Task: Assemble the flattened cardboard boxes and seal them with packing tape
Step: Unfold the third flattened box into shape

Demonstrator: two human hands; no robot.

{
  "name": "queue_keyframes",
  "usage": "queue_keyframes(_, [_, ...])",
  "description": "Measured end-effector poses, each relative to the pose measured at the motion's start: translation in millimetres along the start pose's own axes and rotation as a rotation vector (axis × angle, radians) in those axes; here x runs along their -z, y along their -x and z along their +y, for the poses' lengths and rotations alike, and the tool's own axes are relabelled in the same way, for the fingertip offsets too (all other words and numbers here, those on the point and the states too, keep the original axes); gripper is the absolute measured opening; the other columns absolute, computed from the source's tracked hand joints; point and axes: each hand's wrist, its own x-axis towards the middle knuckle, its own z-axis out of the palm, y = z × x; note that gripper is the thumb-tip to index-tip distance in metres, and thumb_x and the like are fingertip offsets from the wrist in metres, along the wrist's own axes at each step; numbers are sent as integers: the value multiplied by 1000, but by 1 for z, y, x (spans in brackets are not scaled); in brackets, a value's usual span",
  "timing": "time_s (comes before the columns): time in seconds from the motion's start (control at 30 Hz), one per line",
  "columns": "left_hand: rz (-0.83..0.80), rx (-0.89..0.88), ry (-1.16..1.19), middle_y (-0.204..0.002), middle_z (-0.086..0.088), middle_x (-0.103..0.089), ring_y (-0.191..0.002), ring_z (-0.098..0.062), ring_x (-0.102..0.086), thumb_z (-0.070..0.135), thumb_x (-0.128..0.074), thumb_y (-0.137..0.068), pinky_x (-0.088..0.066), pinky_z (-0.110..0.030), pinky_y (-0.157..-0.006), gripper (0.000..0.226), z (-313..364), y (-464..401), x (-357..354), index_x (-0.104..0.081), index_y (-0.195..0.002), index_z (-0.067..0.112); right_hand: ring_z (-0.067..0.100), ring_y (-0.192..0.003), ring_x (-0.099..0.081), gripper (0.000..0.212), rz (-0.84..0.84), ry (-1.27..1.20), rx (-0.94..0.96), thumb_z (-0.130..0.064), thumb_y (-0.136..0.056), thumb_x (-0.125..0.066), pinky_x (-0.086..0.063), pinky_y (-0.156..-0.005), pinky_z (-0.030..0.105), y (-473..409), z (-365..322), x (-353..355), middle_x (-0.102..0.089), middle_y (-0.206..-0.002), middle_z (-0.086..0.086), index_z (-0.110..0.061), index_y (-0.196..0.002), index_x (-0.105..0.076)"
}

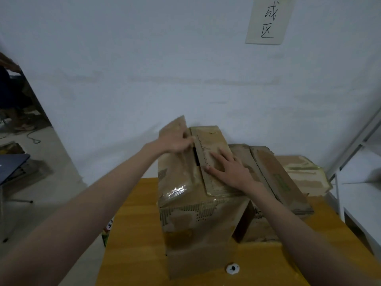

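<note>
On table (132,234): box (198,228) upright, top flaps running away; both hands pressing.

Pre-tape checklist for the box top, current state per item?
1. Right flap down flat: ok, right hand presses it with straight fingers.
2. Left flap down flat: not ok, its far end sticks up under the left hand.
3. Seam closed: not ok, a dark gap shows between the flaps.
4. Box standing steady on the table: ok.
5. Tape roll within reach: cannot tell, none in view.
6. Room to the right: not ok, another box crowds that side; whether they touch, cannot tell.
</note>
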Motion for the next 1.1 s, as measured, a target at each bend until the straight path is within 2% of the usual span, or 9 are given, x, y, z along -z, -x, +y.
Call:
queue_keyframes(0.03, [-85,-11,-30,-146,-3,-49,-127,-23,-50,76,-25,-83,-39,-43,-109,84,0,-4,-16,-35,-146,22,38,-150,-9,75,2,6,-3,-82,-86,-33,-29,-111,62,1,1,-2,-1,-165,-18,-51,-152,-16])
queue_keyframes(0.1, [-209,22,-152,-166,4,-10,-152,-26,-14,82,-13,-85,-18,-53,-121,91,-4,-8,-49,-8,-158,29,37,-150,-9,73,20,22,-15,-81,-87,-30,-30,-110,61,3,3,-6,0,-165,-18,-51,-152,-14])
queue_keyframes(0.17, [-187,42,-264,-164,9,14,-152,-24,14,78,-13,-91,3,-56,-122,84,-6,2,-78,6,-158,31,37,-149,-12,72,34,36,-26,-81,-88,-27,-30,-111,60,2,6,-11,1,-165,-19,-52,-152,-13])
queue_keyframes(0.23, [-76,8,-325,-163,6,21,-151,-22,21,78,-12,-91,10,-55,-120,82,-8,12,-96,10,-157,34,40,-147,-18,73,44,34,-19,-83,-86,-26,-30,-112,58,2,8,-18,3,-164,-20,-53,-152,-12])
queue_keyframes(0.5, [-21,-67,-436,-161,6,29,-150,-23,24,82,-13,-86,4,-57,-121,90,-53,27,-150,17,-156,34,50,-142,-20,82,10,-13,-21,-75,-89,-42,-37,-107,61,11,20,-91,22,-161,-16,-49,-153,0])
queue_keyframes(0.73, [-37,-56,-422,-162,8,27,-150,-21,22,86,-17,-84,4,-55,-121,95,-60,-4,-139,16,-156,34,51,-140,-21,83,30,-38,-40,-76,-87,-44,-41,-103,61,-24,21,-87,19,-162,-15,-49,-153,-3])
queue_keyframes(0.9, [7,-115,-471,-162,9,26,-150,-17,23,90,-8,-81,6,-53,-122,97,-72,-16,-136,16,-156,33,51,-140,-21,88,59,-78,-14,-78,-82,-50,-38,-105,63,-46,25,-81,20,-162,-17,-52,-152,-3])
queue_keyframes(0.97, [60,-153,-461,-162,11,23,-150,-15,21,87,-7,-84,7,-51,-123,92,-78,-21,-136,13,-157,34,51,-140,-22,88,73,-108,0,-76,-82,-54,-36,-106,65,-54,26,-76,19,-162,-18,-52,-152,-6])
queue_keyframes(1.1, [217,-212,-331,-166,13,2,-153,-14,7,70,-18,-97,-8,-55,-122,71,-97,-19,-138,-7,-158,36,48,-143,-20,90,105,-209,43,-72,-80,-61,-30,-109,63,-55,33,-79,20,-161,-21,-50,-152,-11])
